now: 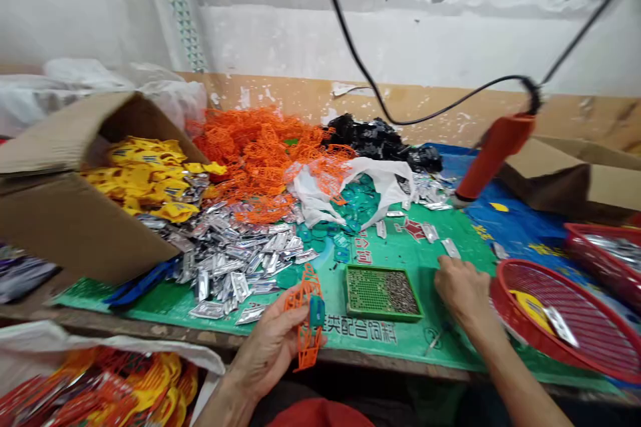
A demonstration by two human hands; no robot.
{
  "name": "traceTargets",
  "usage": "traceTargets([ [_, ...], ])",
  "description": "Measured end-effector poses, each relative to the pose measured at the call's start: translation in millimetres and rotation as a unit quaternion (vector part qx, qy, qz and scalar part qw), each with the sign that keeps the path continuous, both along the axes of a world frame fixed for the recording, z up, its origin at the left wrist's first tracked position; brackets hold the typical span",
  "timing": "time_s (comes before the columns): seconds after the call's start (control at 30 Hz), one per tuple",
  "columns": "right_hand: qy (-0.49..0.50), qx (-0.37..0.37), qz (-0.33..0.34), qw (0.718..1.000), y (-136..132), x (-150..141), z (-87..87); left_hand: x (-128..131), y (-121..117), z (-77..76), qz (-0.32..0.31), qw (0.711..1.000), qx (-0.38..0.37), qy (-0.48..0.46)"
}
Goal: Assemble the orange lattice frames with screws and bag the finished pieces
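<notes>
My left hand (275, 337) is closed on an orange plastic frame (306, 340) near the front edge of the table. A small teal plastic piece (316, 311) sits against that frame. Over the green sheet, my right hand (463, 287) has its fingers curled down between the screw tray and the red basket; whatever is in them is hidden. The green tray (383, 292) between my hands has a grid of holes and many small screws heaped on its right side. A thin tool (437, 339), partly blurred, lies below my right hand.
Silver metal plates (240, 267) lie heaped at the left by a cardboard box (75, 227) of yellow parts. Behind are tangled orange frames (260, 153) and teal pieces (365, 203). A red electric screwdriver (493, 157) hangs from a cable; a red basket (601, 363) stands right.
</notes>
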State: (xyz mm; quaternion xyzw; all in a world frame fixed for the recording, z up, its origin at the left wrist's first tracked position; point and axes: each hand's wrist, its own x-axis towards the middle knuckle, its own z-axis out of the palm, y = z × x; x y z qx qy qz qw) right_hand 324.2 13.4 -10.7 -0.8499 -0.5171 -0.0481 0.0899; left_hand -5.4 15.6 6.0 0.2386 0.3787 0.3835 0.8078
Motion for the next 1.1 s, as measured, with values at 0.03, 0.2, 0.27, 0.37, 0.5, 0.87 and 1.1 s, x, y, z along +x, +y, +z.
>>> traceTargets([
  [0.03, 0.021, 0.023, 0.02, 0.999, -2.6, -4.8, 1.2, -0.4, -0.6, -1.1, 0.002, 1.0, 0.012, 0.014],
  [0.2, 0.35, 0.113, 0.223, 0.903, -25.3, -73.0, 15.3, 3.0, -1.9, -4.3, -0.016, 0.994, 0.068, 0.086],
  [0.27, 0.591, 0.058, 0.286, 0.752, -31.2, -110.4, 24.2, 5.5, -2.7, -2.8, -0.027, 0.991, 0.096, 0.094],
  [0.37, 0.742, -0.023, 0.265, 0.616, -28.3, -152.6, 33.2, 6.8, -4.9, 1.1, -0.058, 0.987, 0.123, 0.079],
  [0.5, 0.765, -0.007, 0.26, 0.589, -17.8, -170.3, 35.3, 3.5, -9.8, 5.5, -0.089, 0.973, 0.18, 0.113],
  [0.87, 0.563, 0.267, 0.371, 0.689, -40.8, -157.6, 6.8, 6.0, -15.4, -14.3, -0.052, 0.758, 0.583, 0.289],
  [1.1, 0.318, 0.364, 0.416, 0.77, -53.3, -163.5, -1.9, 10.1, -21.8, -20.3, -0.003, 0.709, 0.624, 0.33],
])
